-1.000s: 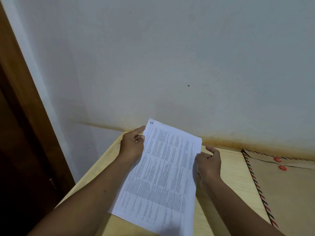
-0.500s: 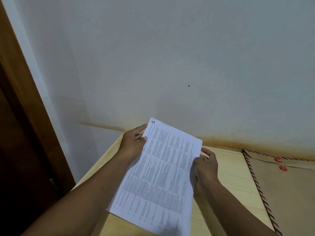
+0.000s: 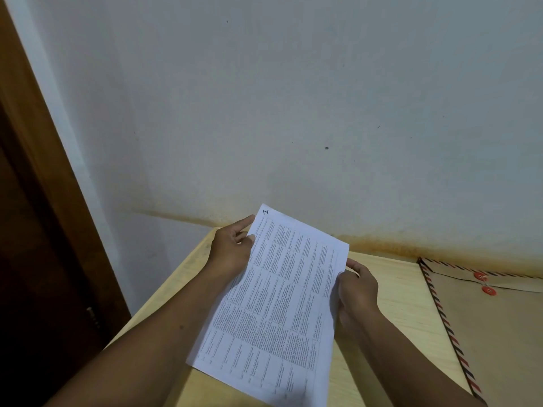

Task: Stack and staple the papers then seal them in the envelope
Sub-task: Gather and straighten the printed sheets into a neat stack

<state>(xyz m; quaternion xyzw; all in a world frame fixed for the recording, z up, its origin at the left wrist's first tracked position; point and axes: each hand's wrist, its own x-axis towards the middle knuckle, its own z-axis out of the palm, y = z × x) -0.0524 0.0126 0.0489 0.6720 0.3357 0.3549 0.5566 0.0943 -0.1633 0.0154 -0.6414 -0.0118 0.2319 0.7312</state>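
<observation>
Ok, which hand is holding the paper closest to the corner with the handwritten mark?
The left hand. It pinches the paper at its left edge right beside that marked corner, while the right hand grips the opposite edge farther down.

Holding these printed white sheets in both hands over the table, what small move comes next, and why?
Probably tap the white printed paper sheets edge-down on the pale wooden table to square them: the left hand and right hand grip their long edges, and no stapler shows.
</observation>
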